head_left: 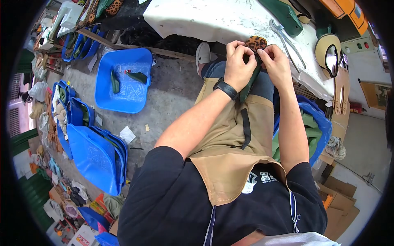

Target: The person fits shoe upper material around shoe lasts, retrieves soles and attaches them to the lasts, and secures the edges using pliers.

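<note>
The shoe piece [250, 84] is above the lap, near the edge of the white-covered table [197, 20] in a cluttered workroom. One is held; two green pieces [115, 83] lie in a blue basin [123, 59]. It is dark green, leopard-printed at one end, pinched by the left hand [240, 67] and right hand [276, 63].

White paper [127, 134] on grey floor [162, 102]; cardboard [337, 211]

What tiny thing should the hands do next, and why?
Perhaps gently smooth where the leopard-print part meets the dark green piece, because the left hand and right hand both have their fingertips close together there.
</note>
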### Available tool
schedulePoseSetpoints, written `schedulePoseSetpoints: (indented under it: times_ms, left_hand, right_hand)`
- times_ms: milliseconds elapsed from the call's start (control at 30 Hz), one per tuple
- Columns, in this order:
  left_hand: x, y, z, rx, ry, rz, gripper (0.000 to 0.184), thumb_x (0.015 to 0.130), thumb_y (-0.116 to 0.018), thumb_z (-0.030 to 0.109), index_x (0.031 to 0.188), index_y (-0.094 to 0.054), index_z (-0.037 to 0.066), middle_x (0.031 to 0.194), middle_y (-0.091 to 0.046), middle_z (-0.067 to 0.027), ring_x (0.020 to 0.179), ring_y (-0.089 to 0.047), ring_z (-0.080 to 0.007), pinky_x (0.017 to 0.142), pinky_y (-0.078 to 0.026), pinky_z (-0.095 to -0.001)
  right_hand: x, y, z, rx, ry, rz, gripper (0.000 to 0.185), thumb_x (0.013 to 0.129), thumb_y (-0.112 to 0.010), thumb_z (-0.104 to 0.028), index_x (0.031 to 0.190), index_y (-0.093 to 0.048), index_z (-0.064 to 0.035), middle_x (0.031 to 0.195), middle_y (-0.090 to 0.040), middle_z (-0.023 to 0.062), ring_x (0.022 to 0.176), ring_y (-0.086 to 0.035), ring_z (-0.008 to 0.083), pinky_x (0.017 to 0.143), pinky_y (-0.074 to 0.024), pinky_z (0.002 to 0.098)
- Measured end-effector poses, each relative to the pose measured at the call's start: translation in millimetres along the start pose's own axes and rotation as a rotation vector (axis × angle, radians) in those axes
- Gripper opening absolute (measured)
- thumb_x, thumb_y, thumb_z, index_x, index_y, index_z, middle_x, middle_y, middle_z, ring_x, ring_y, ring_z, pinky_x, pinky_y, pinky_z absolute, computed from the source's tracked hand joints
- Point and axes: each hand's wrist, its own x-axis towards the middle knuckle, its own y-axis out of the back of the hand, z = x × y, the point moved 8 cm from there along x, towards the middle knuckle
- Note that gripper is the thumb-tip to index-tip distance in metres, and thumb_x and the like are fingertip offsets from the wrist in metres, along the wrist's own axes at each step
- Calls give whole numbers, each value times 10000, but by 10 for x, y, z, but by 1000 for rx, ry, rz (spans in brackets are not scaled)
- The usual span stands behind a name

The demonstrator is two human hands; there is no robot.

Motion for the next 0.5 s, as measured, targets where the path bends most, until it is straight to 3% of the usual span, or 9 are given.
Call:
schedulePoseSetpoints:
  times_ms: [67,200,400,500]
  left_hand:
    - [-42,-7,-46,-49,34,15,117,835,-704,91,922,-649,36,1255,-536,-176,1112,-573,-338,969,-502,-399]
    - [72,-11,93,179,-67,-17,117,846,-703,86,939,-650,37,1257,-537,-168,1117,-582,-314,953,-511,-375]
    - [-1,60,100,72,-127,-43,110,824,-687,44,914,-625,31,1218,-521,-183,1105,-562,-333,942,-496,-390]
    - [-7,164,80,-77,-59,8,99,872,-689,65,937,-633,16,1139,-574,-161,1005,-601,-276,865,-518,-352]
  right_hand:
    - [-28,3,29,0,-7,3,270,951,-686,-272,947,-668,-3,798,-643,80,708,-566,178,658,-482,307]
    - [-20,-1,-20,-39,5,9,271,950,-688,-271,942,-668,0,794,-644,79,705,-564,181,654,-477,308]
    - [-8,-14,24,-25,9,-18,181,1003,-682,-193,960,-631,-25,805,-611,36,681,-566,124,644,-509,248]
    - [-143,-26,12,256,-37,24,183,1012,-677,-196,1005,-635,-18,828,-614,39,682,-572,121,658,-508,243]
